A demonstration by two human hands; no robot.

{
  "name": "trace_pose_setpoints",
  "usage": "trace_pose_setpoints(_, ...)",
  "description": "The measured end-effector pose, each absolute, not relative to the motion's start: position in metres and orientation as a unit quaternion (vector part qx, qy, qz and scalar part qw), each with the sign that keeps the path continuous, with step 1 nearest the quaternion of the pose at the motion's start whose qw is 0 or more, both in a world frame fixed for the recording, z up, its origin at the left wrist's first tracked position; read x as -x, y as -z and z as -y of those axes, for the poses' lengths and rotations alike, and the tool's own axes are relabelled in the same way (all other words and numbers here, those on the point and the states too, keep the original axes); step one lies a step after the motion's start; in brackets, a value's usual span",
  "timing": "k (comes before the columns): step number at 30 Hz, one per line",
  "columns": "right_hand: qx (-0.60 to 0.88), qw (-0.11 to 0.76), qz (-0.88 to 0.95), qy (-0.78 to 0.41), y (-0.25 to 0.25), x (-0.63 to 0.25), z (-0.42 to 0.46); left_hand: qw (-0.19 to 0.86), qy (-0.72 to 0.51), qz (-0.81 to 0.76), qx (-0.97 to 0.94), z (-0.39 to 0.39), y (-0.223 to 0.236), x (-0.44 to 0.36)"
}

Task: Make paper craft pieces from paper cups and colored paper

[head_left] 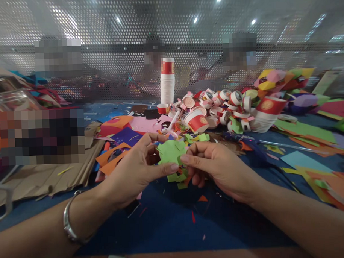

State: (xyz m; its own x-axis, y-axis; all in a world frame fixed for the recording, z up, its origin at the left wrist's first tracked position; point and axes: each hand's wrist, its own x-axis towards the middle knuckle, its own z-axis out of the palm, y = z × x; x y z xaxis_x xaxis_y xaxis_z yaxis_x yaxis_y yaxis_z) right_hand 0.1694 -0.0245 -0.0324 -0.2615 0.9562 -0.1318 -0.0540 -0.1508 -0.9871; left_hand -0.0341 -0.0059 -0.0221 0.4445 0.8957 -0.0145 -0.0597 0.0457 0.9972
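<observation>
Between my two hands is a light green paper cutout (170,152) with a notched, uneven edge, raised above the blue table (175,226). My left hand (139,166) pinches it from the left, thumb along its lower edge and fingers behind. From the right, the thumb and forefinger of my right hand (211,163) close on its edge. Just below the cutout, more green paper scraps (178,177) show, partly hidden by my hands. Small orange and red bits lie on the table under my right hand.
A tall stack of paper cups (167,84) stands at the back. Right of it lies a heap of cut cup pieces (216,105) and a tilted cup stack (269,114). Brown cardboard (57,172) lies left, coloured paper sheets (308,162) right. A glue gun (260,152) rests right of my hand.
</observation>
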Motion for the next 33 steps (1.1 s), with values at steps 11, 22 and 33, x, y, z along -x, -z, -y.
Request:
trace_pose_setpoints(11, 0.456, 0.457, 0.523, -0.557, 0.0299, -0.1736, 0.0233, 0.632, -0.359, -0.374, -0.576, 0.0063, 0.0201, 0.0357)
trace_pose_setpoints(22, 0.463, 0.433, 0.555, -0.539, 0.0289, -0.1737, 0.0225, 0.652, -0.325, -0.333, -0.599, 0.0036, 0.0213, 0.0358)
trace_pose_setpoints(33, 0.463, 0.447, 0.586, -0.492, 0.0276, -0.1783, 0.0216, 0.656, -0.29, -0.335, -0.611, -0.0016, 0.0217, 0.0399)
